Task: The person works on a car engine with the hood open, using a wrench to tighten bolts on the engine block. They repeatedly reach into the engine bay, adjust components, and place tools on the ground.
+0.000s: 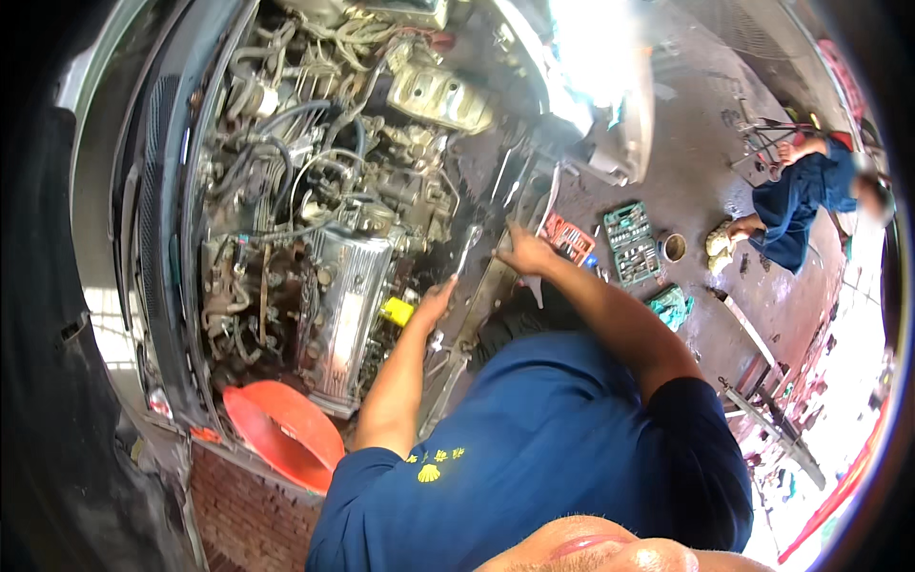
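My left hand (pixel 437 300) is closed around a silver wrench (pixel 466 252), whose head points up and away over the dark gap beside the engine. On the front edge of the car body (pixel 491 291), my right hand (pixel 526 255) rests with its thumb and a finger apart. Nothing shows in it. The engine (pixel 348 305), with a ribbed silver cover and many hoses, lies to the left of both hands. A small yellow object (pixel 397 311) sits between the cover and my left forearm.
An orange-red basin (pixel 286 434) stands at the engine bay's near left. On the floor to the right are a red tool tray (pixel 569 238), a green socket case (pixel 631 243), a round tin (pixel 673 248) and a green bag (pixel 672 305). Farther right, a person in blue (pixel 796 214) sits low.
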A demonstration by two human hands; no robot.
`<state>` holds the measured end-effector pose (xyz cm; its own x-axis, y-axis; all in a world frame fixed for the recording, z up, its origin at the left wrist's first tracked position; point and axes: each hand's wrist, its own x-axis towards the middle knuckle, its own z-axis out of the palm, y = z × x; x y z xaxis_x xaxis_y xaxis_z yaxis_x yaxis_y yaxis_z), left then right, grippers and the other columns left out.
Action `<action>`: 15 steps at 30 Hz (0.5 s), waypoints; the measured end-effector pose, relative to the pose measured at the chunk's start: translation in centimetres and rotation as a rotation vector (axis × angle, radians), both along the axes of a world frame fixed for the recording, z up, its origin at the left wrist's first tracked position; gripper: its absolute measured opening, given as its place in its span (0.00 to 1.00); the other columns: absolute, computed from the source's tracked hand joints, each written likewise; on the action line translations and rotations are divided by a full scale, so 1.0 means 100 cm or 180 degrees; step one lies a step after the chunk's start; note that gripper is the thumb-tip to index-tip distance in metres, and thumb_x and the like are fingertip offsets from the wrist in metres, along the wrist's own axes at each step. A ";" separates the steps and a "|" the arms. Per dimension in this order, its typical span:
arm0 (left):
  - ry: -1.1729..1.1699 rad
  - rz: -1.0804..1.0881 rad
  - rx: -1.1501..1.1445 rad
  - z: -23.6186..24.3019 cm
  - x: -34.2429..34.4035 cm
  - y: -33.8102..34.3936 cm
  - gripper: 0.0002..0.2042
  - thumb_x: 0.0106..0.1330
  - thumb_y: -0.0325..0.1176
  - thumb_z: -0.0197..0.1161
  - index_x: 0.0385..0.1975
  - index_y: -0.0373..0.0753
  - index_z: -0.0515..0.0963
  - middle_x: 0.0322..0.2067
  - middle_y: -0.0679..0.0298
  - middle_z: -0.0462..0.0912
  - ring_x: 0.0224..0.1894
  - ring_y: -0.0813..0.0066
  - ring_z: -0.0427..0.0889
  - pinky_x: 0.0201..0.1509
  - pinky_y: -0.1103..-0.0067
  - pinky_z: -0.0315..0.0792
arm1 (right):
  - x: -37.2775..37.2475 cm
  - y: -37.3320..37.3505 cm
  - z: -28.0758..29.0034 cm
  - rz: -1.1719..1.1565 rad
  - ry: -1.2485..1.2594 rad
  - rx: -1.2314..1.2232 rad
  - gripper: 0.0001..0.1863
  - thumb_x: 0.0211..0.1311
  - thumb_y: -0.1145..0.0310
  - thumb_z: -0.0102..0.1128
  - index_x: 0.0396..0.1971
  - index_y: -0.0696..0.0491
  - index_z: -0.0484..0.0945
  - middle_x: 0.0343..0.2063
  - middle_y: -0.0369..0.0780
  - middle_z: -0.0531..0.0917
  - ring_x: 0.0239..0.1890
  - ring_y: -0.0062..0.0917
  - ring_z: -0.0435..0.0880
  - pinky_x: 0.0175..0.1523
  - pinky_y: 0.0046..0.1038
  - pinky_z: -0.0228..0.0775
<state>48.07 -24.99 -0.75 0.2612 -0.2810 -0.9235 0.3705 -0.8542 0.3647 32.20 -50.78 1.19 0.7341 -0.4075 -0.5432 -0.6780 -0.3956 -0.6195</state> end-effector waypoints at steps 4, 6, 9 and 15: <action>0.0051 -0.0184 -0.0057 0.014 -0.005 -0.003 0.31 0.73 0.67 0.55 0.28 0.42 0.82 0.19 0.71 0.76 0.18 0.80 0.69 0.23 0.79 0.61 | 0.041 0.008 -0.008 -0.0391 0.0518 0.0521 0.52 0.64 0.36 0.62 0.73 0.63 0.59 0.62 0.63 0.76 0.65 0.54 0.78 0.69 0.45 0.69; 0.0047 -0.0097 -0.0029 0.011 -0.004 0.000 0.31 0.72 0.67 0.56 0.27 0.42 0.81 0.16 0.72 0.73 0.17 0.80 0.67 0.22 0.79 0.60 | 0.057 0.006 -0.022 -0.0638 0.0177 0.1019 0.47 0.64 0.35 0.61 0.68 0.60 0.69 0.61 0.59 0.79 0.64 0.50 0.79 0.66 0.43 0.70; -0.0014 -0.0061 -0.0050 0.023 -0.006 -0.013 0.31 0.70 0.69 0.58 0.27 0.42 0.81 0.17 0.71 0.70 0.18 0.79 0.67 0.23 0.78 0.59 | 0.077 0.005 -0.049 -0.0648 0.0127 0.1107 0.44 0.62 0.37 0.62 0.62 0.63 0.76 0.59 0.60 0.81 0.63 0.50 0.80 0.68 0.41 0.70; -0.0295 -0.0510 -0.0303 0.025 -0.002 -0.032 0.38 0.71 0.67 0.58 0.63 0.35 0.80 0.45 0.57 0.87 0.37 0.71 0.77 0.43 0.72 0.74 | 0.101 0.008 -0.082 -0.0479 0.0230 0.0181 0.28 0.62 0.50 0.62 0.49 0.60 0.85 0.50 0.55 0.87 0.54 0.44 0.87 0.58 0.44 0.78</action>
